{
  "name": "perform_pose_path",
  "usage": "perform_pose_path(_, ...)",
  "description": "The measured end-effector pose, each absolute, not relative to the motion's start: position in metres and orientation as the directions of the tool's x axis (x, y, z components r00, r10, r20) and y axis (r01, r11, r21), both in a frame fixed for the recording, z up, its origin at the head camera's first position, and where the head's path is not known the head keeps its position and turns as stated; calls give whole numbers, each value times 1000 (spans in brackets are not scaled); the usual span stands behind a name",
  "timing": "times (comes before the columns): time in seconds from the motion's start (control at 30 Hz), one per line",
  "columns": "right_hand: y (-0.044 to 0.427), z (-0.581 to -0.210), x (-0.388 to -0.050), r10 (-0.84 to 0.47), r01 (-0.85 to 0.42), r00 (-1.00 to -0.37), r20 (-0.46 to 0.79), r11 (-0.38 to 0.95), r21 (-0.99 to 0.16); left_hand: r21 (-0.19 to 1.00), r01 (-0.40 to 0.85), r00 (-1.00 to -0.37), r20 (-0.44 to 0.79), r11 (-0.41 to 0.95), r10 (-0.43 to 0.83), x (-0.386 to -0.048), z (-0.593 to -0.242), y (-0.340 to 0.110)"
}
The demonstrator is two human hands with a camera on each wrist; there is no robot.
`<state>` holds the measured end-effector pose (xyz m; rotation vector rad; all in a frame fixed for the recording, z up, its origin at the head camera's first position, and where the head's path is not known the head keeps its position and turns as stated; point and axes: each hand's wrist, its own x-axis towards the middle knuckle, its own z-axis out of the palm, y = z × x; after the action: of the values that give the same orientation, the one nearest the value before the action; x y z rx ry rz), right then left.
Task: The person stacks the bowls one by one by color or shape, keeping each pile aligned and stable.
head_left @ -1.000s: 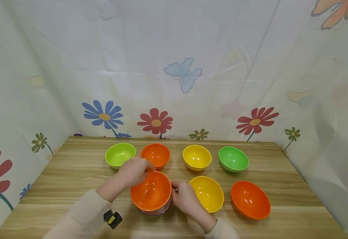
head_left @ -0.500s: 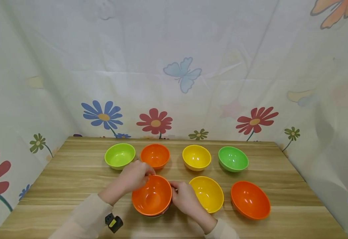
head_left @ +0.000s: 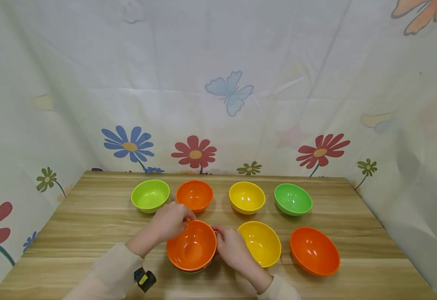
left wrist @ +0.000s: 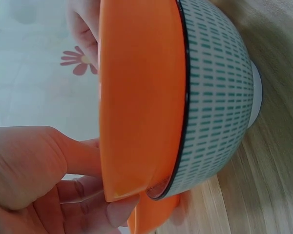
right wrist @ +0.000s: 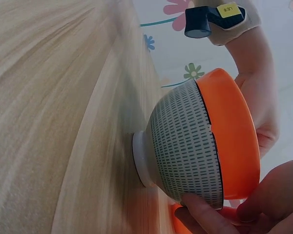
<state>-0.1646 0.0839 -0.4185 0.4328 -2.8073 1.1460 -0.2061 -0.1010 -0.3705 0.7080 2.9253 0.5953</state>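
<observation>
An orange bowl (head_left: 192, 248) sits inside a white bowl with green dashes and a dark rim (right wrist: 185, 141), which stands upright on the table. The orange rim rises well above the patterned one in both wrist views. My left hand (head_left: 170, 221) pinches the far-left rim of the orange bowl, thumb on one side and fingers on the other, as the left wrist view shows. At the right side, my right hand (head_left: 234, 249) holds the patterned bowl by its rim, fingertips on its outer wall. From the head, the patterned bowl is almost wholly hidden.
Behind stand a lime bowl (head_left: 151, 196), another orange bowl (head_left: 195, 196), a yellow bowl (head_left: 247, 198) and a green bowl (head_left: 293, 200). Close beside my right hand is a second yellow bowl (head_left: 263, 243); further right lies a larger-looking orange bowl (head_left: 314, 251). Patterned cloth surrounds the wooden table (head_left: 368, 266).
My left hand has lowered the orange bowl into the patterned bowl, mostly in the first half second. Since then both hands are nearly still, and the right hand keeps its place.
</observation>
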Motion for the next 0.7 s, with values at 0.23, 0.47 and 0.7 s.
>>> perform_pose_path(0.23,82,-415,-161,-210,-194,-974,84,581,-791,344,438,-891,42,830,453,-210,-375,-100)
perform_pose_path(0.47,82,-415,-163,-199,-166,-978,60,573,-803,343,427,-895,32,836,444,-211,-378,-101)
perform_pose_path(0.7,81,-415,-164,-206,-197,-975,86,614,-764,324,449,-887,53,833,458,-212,-379,-102)
